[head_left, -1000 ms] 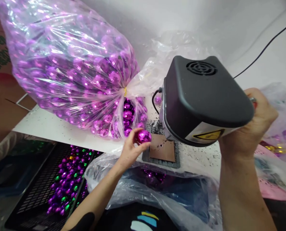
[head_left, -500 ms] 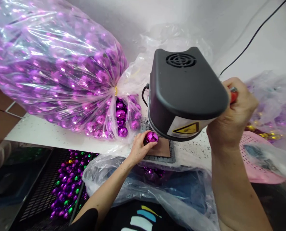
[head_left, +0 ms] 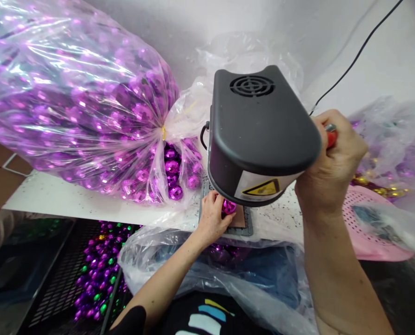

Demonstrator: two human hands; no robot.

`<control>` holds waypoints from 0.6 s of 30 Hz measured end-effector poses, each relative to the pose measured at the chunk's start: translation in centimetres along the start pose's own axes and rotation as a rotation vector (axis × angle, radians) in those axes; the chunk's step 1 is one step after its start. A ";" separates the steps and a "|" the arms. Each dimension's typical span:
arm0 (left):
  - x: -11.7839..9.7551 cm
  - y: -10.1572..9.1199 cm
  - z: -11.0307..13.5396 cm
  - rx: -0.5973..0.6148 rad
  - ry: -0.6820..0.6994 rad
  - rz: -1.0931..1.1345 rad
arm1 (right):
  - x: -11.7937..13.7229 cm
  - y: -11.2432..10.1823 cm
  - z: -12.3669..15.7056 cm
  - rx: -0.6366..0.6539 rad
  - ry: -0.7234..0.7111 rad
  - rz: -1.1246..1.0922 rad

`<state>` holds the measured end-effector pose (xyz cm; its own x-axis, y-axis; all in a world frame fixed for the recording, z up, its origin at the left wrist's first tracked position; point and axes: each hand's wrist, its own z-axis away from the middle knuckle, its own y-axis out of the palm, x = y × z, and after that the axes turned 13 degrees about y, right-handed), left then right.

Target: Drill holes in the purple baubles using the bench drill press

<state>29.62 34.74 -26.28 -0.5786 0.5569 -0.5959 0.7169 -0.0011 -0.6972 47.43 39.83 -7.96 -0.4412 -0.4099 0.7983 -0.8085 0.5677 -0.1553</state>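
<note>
Under the front edge of a black hand press (head_left: pixel 263 130), my left hand (head_left: pixel 213 216) is closed on a shiny purple faceted ball (head_left: pixel 229 206). The ball is over a brown board (head_left: pixel 240 217) on a grey base plate (head_left: pixel 248 228); the press housing hides part of this area. My right hand (head_left: pixel 340 163) is wrapped round the red lever handle (head_left: pixel 332 136) at the press's right side. A yellow warning label (head_left: pixel 261 187) is on the front of the housing.
A large tied clear bag of purple balls (head_left: pixel 89 116) lies to the left. Below it is a black crate (head_left: pixel 54 270) with purple and green beads (head_left: pixel 97 274). At the right stands a pink perforated basket (head_left: pixel 371 223). Clear plastic sheeting (head_left: pixel 151 251) covers my lap.
My left hand has moved slightly right and inward with the purple ball, further under the press. My right hand stays on the handle; the whole view has shifted a little.
</note>
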 end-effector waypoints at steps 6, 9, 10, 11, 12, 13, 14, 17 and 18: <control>-0.3 -0.3 -0.4 0.046 0.012 0.049 | -0.3 0.0 0.0 -0.016 0.008 0.028; -0.2 -0.1 -0.4 0.017 -0.019 0.053 | -0.3 -0.1 -0.1 -0.042 -0.025 0.066; -0.2 0.0 -0.4 0.010 -0.031 0.051 | -0.2 -0.1 0.0 -0.051 -0.035 0.081; -0.3 0.1 -0.4 0.001 -0.041 0.051 | 0.0 -0.3 0.3 -0.066 -0.047 0.102; -0.3 0.2 -0.4 -0.008 -0.050 0.053 | 0.1 -0.5 0.7 -0.089 -0.063 0.133; -0.3 0.3 -0.4 -0.017 -0.056 0.057 | 0.2 -0.8 1.3 -0.119 -0.086 0.169; -0.4 0.3 -0.5 -0.026 -0.060 0.062 | 0.3 -1.3 2.0 -0.146 -0.112 0.203; -0.5 0.2 -0.4 -0.032 -0.063 0.073 | -0.1 -2.8 4.9 -0.168 -0.153 0.246; -0.5 0.2 -0.4 -0.030 -0.061 0.073 | -0.4 -3.4 5.9 -0.149 -0.144 0.244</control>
<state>30.20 34.83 -25.93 -0.5460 0.5048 -0.6686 0.7690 -0.0146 -0.6391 48.02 33.86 -11.23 -0.6743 -0.3398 0.6556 -0.6107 0.7558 -0.2364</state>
